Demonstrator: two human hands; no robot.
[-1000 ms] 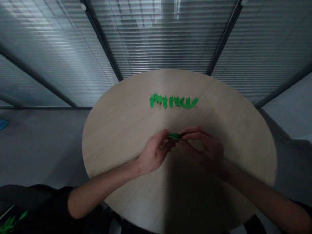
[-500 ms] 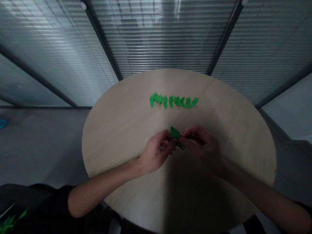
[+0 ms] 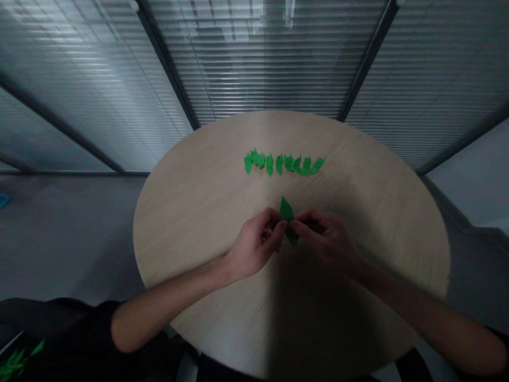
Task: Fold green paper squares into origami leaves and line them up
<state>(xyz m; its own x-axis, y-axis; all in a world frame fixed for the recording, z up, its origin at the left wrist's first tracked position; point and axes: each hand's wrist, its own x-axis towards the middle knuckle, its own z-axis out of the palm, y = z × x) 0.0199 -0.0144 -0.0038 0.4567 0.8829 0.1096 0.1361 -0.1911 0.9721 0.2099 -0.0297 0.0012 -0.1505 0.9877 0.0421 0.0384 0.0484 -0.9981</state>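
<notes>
Between my two hands is a green leaf-shaped piece (image 3: pixel 286 208), its pointed tip upward and its lower part showing below the fingers. My left hand (image 3: pixel 260 239) pinches its left edge between thumb and fingers. On the other side my right hand (image 3: pixel 328 236) grips the right edge in a similar pinch. Fingertips cover the middle of the piece. Farther back on the table lies a row of several similar green leaf pieces (image 3: pixel 279 164), some touching or overlapping.
The round wooden table (image 3: pixel 191 212) carries the leaf row and stands close to glass panels with blinds (image 3: pixel 270 74). More green leaf-like pieces (image 3: pixel 18 363) show blurred at the lower left. A blue object (image 3: pixel 3 200) lies on the floor at far left.
The held green piece has turned more upright and appears flatter, with its tip higher. Both hands have shifted slightly. The row of leaves stays where it was.
</notes>
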